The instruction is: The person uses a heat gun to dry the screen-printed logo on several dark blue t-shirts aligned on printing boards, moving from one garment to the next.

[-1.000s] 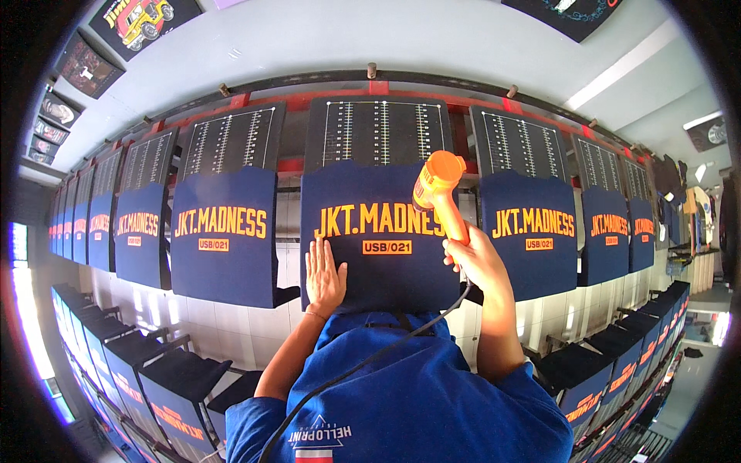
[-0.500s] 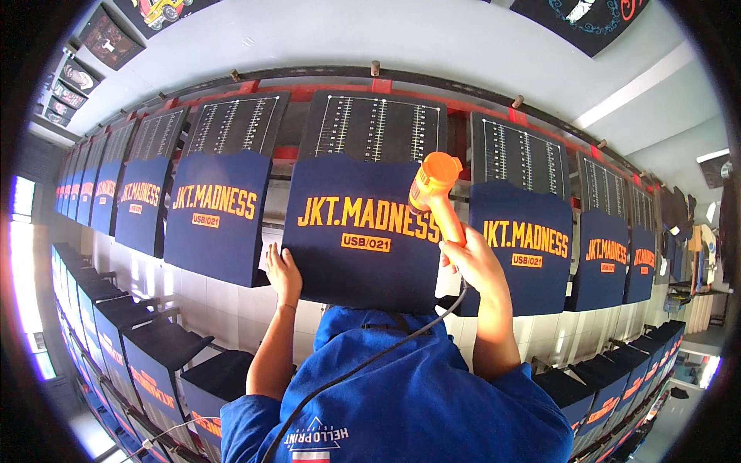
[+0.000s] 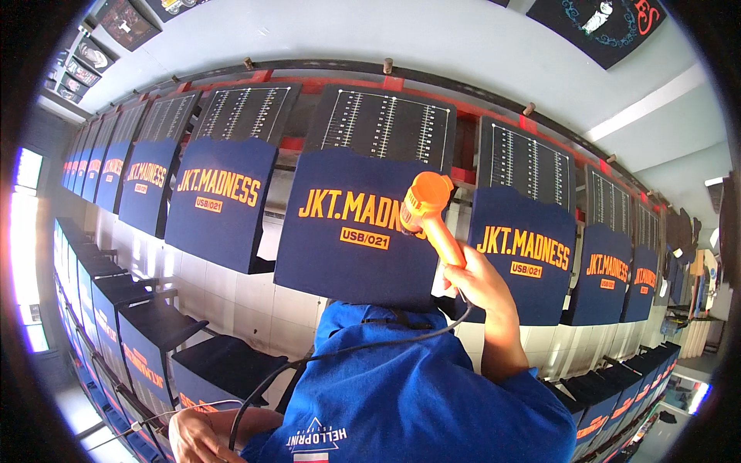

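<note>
My right hand (image 3: 480, 282) is closed round the handle of an orange hair dryer (image 3: 429, 202). The dryer's nozzle is over the right part of the orange print on a navy shirt panel (image 3: 347, 272), which lies on a dark printing board (image 3: 390, 123) in front of me. A black power cord (image 3: 363, 353) runs from the handle across my blue shirt to the lower left. Down there, at the lower edge, my left hand (image 3: 199, 438) is beside the cord. Its fingers are partly cut off, and whether they grip the cord cannot be seen.
More boards with matching navy printed panels (image 3: 218, 204) line up left and right (image 3: 525, 255) along a red and black rail frame (image 3: 386, 73). A second row of dark boards (image 3: 158, 328) stands behind me on both sides. A thin white cord (image 3: 162, 417) hangs at lower left.
My left hand has left the panel's lower left edge and dropped back beside the black cord. The hair dryer has shifted slightly left and down over the print.
</note>
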Action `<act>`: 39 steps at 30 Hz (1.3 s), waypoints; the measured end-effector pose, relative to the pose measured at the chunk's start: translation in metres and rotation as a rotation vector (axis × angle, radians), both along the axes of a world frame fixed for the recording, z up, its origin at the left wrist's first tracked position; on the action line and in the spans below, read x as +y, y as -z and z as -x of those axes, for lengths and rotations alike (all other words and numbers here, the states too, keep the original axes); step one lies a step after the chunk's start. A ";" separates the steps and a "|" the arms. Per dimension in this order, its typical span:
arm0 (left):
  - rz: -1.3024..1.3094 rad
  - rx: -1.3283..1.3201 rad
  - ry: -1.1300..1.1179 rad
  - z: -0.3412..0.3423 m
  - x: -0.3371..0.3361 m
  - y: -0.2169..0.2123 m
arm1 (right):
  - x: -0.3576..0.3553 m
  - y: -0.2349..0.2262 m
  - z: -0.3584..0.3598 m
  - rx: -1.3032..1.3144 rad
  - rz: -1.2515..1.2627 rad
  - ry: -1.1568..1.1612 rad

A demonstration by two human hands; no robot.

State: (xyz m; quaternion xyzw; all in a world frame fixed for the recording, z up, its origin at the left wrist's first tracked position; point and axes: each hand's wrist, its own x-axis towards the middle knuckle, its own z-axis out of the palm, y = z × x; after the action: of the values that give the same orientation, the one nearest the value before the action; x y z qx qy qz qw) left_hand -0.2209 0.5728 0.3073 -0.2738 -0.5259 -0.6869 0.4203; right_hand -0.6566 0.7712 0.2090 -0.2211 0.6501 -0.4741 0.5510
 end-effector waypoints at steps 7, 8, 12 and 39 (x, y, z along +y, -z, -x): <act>-0.192 -0.090 -0.066 0.017 -0.001 0.013 | 0.009 -0.005 -0.005 0.063 -0.039 0.022; -0.338 -0.289 -0.220 0.017 0.002 0.023 | 0.007 -0.008 -0.003 0.043 -0.049 0.006; -1.058 -0.591 -0.490 -0.002 -0.017 0.154 | 0.014 -0.016 -0.001 0.100 -0.088 -0.001; -2.151 -0.841 -0.871 -0.172 0.271 0.420 | 0.020 -0.004 0.014 0.093 -0.089 0.026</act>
State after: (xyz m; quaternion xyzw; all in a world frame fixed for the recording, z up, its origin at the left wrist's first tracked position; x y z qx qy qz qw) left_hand -0.0486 0.8441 -0.1122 0.6513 0.1649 -0.6074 0.4239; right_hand -0.6702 0.7909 0.2128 -0.2097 0.6984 -0.4410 0.5232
